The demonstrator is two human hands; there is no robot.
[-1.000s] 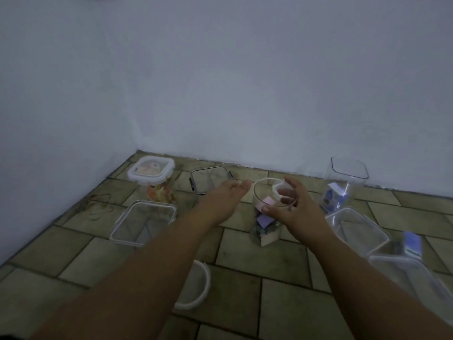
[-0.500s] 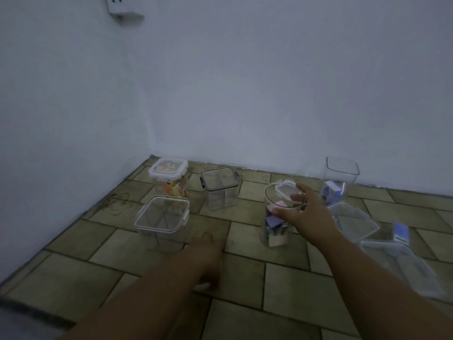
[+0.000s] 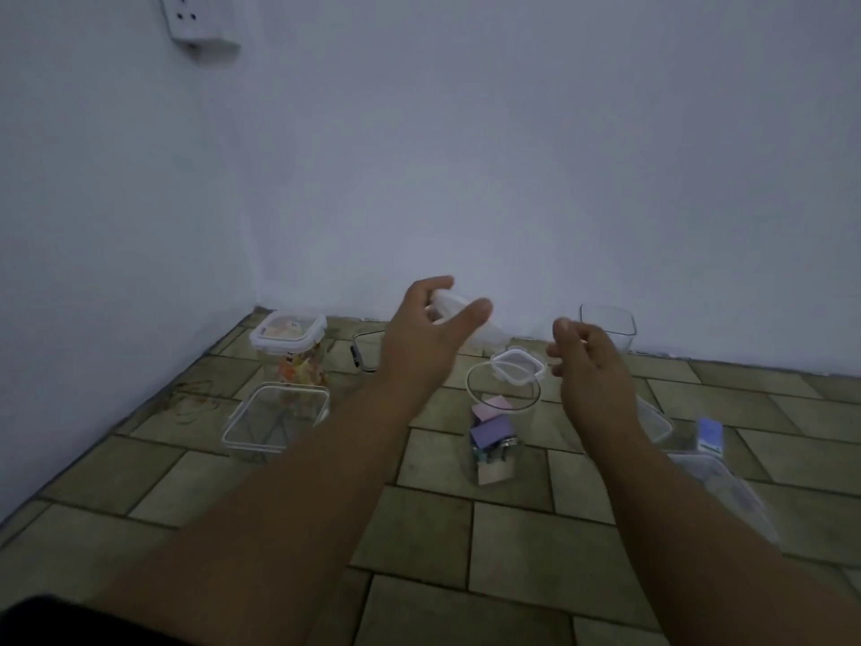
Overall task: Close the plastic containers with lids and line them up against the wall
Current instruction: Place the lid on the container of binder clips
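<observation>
An open round clear jar [image 3: 494,440] with purple and pink blocks inside stands on the tiled floor at centre. A small white-rimmed lid [image 3: 517,368] lies tilted on its far rim. My left hand [image 3: 426,338] is raised to the left of and above the jar and grips a round white lid [image 3: 466,314]. My right hand [image 3: 589,366] hovers at the jar's right, fingers curled beside the small lid's edge; I cannot tell whether they touch it.
Near the corner stand a closed container with colourful contents [image 3: 289,340], an open square container [image 3: 275,412] and a black-rimmed one [image 3: 365,352]. A tall open container [image 3: 608,328] stands at the back wall. More clear containers [image 3: 717,482] lie at right.
My left hand went down to the floor, took the round white lid and lifted it beside the jar. My right hand's thumb has come up off the small lid. The view tilted upward.
</observation>
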